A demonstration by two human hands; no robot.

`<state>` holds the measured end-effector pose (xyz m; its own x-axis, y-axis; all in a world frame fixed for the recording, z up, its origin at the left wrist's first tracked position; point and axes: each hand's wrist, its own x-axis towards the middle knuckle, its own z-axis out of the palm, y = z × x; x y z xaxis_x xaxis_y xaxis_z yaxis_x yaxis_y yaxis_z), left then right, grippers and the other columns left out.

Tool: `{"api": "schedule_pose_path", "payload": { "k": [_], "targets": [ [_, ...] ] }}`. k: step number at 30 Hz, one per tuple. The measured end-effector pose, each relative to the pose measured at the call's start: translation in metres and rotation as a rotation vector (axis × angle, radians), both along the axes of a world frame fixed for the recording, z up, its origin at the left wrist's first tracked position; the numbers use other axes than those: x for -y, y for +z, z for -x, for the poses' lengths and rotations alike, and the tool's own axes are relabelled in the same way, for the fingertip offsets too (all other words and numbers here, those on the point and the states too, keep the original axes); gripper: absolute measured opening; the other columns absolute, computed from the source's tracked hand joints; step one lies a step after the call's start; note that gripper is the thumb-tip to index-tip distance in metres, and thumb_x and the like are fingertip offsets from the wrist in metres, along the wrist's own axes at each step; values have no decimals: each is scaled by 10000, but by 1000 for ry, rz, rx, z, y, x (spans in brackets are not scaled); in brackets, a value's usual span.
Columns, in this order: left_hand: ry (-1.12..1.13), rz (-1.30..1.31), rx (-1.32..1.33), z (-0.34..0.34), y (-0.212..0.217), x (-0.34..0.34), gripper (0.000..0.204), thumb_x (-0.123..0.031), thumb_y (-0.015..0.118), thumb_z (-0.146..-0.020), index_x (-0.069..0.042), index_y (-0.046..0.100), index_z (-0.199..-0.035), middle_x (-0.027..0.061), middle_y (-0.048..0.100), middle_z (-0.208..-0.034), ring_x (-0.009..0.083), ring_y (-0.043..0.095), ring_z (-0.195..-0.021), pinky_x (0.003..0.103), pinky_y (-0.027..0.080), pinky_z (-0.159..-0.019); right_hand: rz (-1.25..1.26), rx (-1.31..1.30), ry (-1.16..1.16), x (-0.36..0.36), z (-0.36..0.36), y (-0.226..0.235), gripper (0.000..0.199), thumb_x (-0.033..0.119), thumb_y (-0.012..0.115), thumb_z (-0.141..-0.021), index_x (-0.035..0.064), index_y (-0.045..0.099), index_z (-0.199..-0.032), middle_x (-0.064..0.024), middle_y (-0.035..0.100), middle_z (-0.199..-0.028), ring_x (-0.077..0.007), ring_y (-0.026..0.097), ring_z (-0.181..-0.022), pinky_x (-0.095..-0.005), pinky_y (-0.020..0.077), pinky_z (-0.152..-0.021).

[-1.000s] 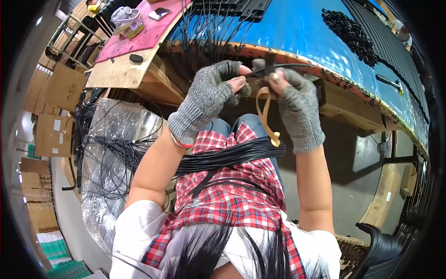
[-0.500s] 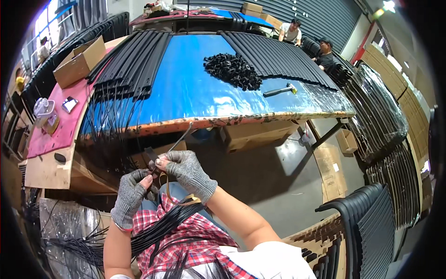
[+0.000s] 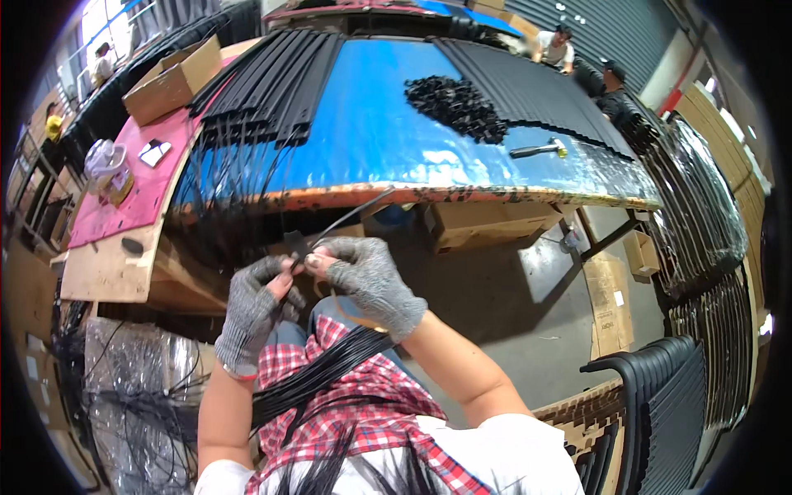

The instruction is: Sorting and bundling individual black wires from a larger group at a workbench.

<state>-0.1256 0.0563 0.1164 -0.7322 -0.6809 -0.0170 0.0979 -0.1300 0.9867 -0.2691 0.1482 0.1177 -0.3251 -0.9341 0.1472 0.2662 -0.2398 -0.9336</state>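
Note:
Both hands wear grey knit gloves with bare fingertips and meet over my lap. My left hand [image 3: 256, 309] is closed in a pinch on a small flat black piece [image 3: 295, 242]. Right beside it, my right hand [image 3: 369, 276] pinches a thin dark cable [image 3: 355, 214], whose free end points up toward the table edge. The fingers partly hide where the piece and cable meet. A narrow tan strip [image 3: 351, 316] hangs below my right hand. Across my red checked apron [image 3: 371, 417] lies a bundle of black cables [image 3: 330, 373].
Ahead stands a blue-topped table [image 3: 371, 107] bearing black bars [image 3: 528, 91], a heap of small black parts [image 3: 458, 107] and a hammer [image 3: 536, 150]. At left is a pink board [image 3: 124, 202] with an open carton [image 3: 173, 82]. Wrapped stacks [image 3: 701, 206] stand right; two people work behind.
The whole view has shifted, with the scene sitting farther right and the table slightly higher. My hands stay together at the black piece and cable, with fingers slightly repositioned.

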Motion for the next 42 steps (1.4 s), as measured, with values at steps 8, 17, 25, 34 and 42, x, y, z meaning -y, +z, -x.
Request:
{"api": "schedule_pose_path", "payload": {
  "k": [8, 17, 25, 34, 42],
  "targets": [
    [-31, -119, -86, 11, 1, 0, 177, -124, 540, -815, -2, 554, -944, 15, 572, -725, 59, 528, -574, 172, 403, -494, -84, 33, -146, -12, -12, 1, 141, 67, 597, -773, -34, 622, -869, -35, 604, -801, -54, 516, -672, -186, 417, -587],
    [-119, -152, -126, -3, 4, 5, 267, -99, 558, -793, 28, 536, -1026, 76, 598, -878, 96, 574, -709, 200, 470, -617, -48, 62, -211, -20, -19, -4, 136, 78, 627, -754, -28, 629, -839, -24, 588, -685, -37, 477, -543, -174, 386, -488],
    [-174, -259, -146, -6, -1, -7, 305, -80, 540, -777, 33, 529, -1059, 116, 583, -990, 151, 587, -816, 256, 482, -725, -107, -59, -199, -30, -28, -4, 89, 58, 616, -752, -31, 613, -739, -57, 592, -736, -37, 476, -526, -177, 366, -450],
    [-235, -221, -152, -8, -6, -12, 315, -110, 551, -779, 27, 529, -1062, 135, 570, -1042, 169, 571, -888, 286, 465, -786, -121, -28, -128, -36, -23, -8, 136, 48, 603, -753, -61, 577, -676, -76, 596, -902, -61, 517, -649, -199, 417, -564],
    [-99, -258, -49, -4, 1, -22, 227, -148, 564, -795, 10, 555, -957, 59, 587, -830, 75, 533, -642, 176, 416, -535, 13, -190, -134, -35, -22, -15, 156, 73, 600, -758, -78, 584, -722, -138, 586, -982, -158, 563, -853, -276, 449, -721]
  ]
}}
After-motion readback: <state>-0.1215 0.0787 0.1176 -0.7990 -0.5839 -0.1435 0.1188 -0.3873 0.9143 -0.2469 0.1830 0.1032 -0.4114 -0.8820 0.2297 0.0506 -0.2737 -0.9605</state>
